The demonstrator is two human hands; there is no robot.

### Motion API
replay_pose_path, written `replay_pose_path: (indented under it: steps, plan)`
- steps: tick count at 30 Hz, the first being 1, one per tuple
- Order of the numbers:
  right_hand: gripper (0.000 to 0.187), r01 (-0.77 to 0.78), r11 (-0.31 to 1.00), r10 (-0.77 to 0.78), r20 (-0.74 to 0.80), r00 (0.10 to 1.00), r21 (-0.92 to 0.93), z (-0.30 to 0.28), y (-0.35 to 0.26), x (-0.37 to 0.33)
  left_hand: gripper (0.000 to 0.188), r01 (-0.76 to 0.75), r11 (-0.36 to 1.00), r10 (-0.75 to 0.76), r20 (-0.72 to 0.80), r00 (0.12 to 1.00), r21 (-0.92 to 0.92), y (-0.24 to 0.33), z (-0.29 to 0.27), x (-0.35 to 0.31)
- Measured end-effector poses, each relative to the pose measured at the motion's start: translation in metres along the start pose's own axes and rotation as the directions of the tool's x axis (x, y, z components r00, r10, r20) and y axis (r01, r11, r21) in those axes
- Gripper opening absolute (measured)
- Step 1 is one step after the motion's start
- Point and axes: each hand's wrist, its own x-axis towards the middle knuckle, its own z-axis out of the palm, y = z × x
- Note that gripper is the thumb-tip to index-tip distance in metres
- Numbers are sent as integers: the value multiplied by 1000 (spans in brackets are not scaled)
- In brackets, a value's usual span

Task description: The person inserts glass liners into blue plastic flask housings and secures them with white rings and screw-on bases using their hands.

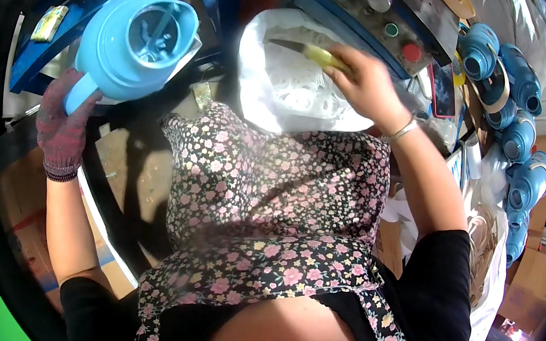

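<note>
My left hand, in a dark red knitted glove, is closed round the handle of a light blue plastic jug. The jug is tilted so that its open mouth faces me, and its inside looks shiny. My bare right hand grips the yellow-green handle of a knife, its dark blade pointing left. Below the knife is an open white plastic bag that holds several whitish, ring-like pieces. The blade is over the bag's opening, well apart from the jug.
Beyond the bag stands a machine panel with green and red buttons. Several blue jugs are stacked along the right, near cardboard boxes. A blue metal frame runs behind the held jug, with a small yellow packet on it.
</note>
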Motion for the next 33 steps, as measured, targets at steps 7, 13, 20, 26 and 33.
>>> replay_pose_path:
  steps: [7, 13, 20, 26, 33]
  plan:
    - [26, 483, 854, -495, -15, 869, -195, -6, -79, 16, 41, -172, 972, 152, 135, 979, 157, 23, 13, 9]
    - [19, 502, 826, -516, 17, 857, -255, 0, -84, 19, 46, -380, 871, 305, 262, 916, 312, 26, 10, 5]
    - [11, 489, 789, -437, 219, 872, -371, 14, -83, 2, 50, -436, 833, 249, 472, 846, 340, 41, 9, 7]
    - [28, 231, 969, -221, 104, 970, -90, -11, -54, -12, 45, -361, 885, 313, 198, 929, 295, 37, 8, -20]
    - [31, -112, 993, 65, 623, 779, 36, 22, -74, -11, 48, -573, 745, 416, 433, 800, 342, 53, 14, -26]
